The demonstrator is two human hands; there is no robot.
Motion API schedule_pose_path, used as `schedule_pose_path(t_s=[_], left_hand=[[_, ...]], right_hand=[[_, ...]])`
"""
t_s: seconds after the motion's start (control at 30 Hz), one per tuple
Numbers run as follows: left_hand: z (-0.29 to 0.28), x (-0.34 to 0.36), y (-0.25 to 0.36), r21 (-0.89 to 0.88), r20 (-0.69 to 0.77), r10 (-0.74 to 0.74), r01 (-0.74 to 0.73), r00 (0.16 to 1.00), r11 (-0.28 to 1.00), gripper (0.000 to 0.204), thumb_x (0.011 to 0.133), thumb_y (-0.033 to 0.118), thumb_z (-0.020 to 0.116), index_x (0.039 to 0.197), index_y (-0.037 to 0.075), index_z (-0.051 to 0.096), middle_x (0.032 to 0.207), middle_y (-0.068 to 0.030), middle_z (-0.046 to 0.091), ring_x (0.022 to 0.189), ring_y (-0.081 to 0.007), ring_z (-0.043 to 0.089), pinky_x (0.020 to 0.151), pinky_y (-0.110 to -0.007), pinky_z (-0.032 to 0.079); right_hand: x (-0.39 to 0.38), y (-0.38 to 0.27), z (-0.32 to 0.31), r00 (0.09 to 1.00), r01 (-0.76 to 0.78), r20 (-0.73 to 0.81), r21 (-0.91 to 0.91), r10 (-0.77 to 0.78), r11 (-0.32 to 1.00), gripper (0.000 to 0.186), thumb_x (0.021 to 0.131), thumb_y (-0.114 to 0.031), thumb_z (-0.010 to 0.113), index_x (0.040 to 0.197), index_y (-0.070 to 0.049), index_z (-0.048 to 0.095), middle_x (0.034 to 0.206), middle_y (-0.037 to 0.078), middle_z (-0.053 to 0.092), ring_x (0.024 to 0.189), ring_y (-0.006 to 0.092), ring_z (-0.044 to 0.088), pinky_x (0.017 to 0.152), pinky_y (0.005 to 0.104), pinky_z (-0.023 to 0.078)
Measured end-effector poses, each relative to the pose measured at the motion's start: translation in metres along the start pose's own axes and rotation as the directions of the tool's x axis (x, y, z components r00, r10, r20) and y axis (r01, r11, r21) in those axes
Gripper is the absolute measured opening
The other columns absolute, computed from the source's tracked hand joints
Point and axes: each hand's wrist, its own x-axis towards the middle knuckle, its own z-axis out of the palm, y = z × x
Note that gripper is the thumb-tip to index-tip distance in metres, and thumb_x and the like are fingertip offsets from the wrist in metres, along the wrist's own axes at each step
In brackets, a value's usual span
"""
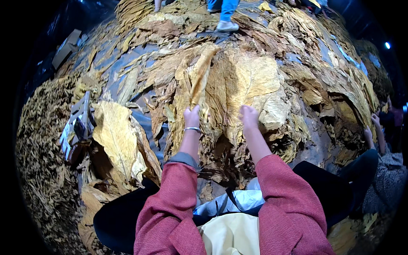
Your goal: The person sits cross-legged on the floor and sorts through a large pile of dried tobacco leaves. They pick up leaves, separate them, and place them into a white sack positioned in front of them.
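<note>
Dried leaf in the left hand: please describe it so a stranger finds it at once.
Start at the wide layer of brownish dried leaves. Find the bare left hand wearing a silvery bangle, which grips a long golden-brown leaf by its near end. Unlike the broad pale leaf to its right, this one is narrow.

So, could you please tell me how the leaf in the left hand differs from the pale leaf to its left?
The held leaf looks narrow and folded lengthwise, while the pale leaf is broad and spread open. The held leaf shows a browner strip; the pale leaf is mostly light yellow. The left hand grips the held leaf; the pale leaf lies apart from it. Both look dry and wrinkled.
</note>
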Motion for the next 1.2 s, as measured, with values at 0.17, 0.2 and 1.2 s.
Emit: schedule_pose_path(t_s=[0.17,0.2,1.2], left_hand=[[-0.030,0.020,-0.006,-0.417,0.126,-0.119,0.161,0.985,0.895,0.021,0.083,0.013,0.044,0.087,-0.006,0.050,0.073,-0.0162,0.058,0.048,-0.0240,0.057,0.044,-0.031,0.049],[-0.032,0.020,-0.010,-0.466,0.091,-0.134,0.161,0.987,0.870,0.023,0.084,0.014,0.044,0.087,-0.007,0.051,0.072,-0.0163,0.058,0.048,-0.0242,0.057,0.043,-0.032,0.049],[-0.022,0.024,-0.051,-0.472,0.034,-0.184,0.178,0.982,0.864,0.024,0.083,0.016,0.046,0.084,-0.006,0.053,0.067,-0.0131,0.059,0.052,-0.0228,0.059,0.043,-0.030,0.048]], right_hand=[[0.049,0.039,-0.028,0.992,0.088,-0.060,-0.269,-0.108,0.959,0.033,0.077,-0.010,0.052,0.106,0.005,0.049,0.092,0.009,0.054,0.077,0.0142,0.054,0.058,0.0266,0.050],[0.048,0.036,-0.025,0.996,0.062,-0.042,-0.254,-0.075,0.965,0.033,0.077,-0.012,0.054,0.104,0.006,0.049,0.090,0.009,0.054,0.075,0.0141,0.054,0.056,0.0266,0.050],[0.078,-0.005,-0.066,0.961,0.005,0.273,0.167,-0.051,0.986,0.010,0.076,-0.005,0.056,0.086,-0.004,0.054,0.077,0.002,0.056,0.062,0.0130,0.052,0.059,0.0255,0.043]])
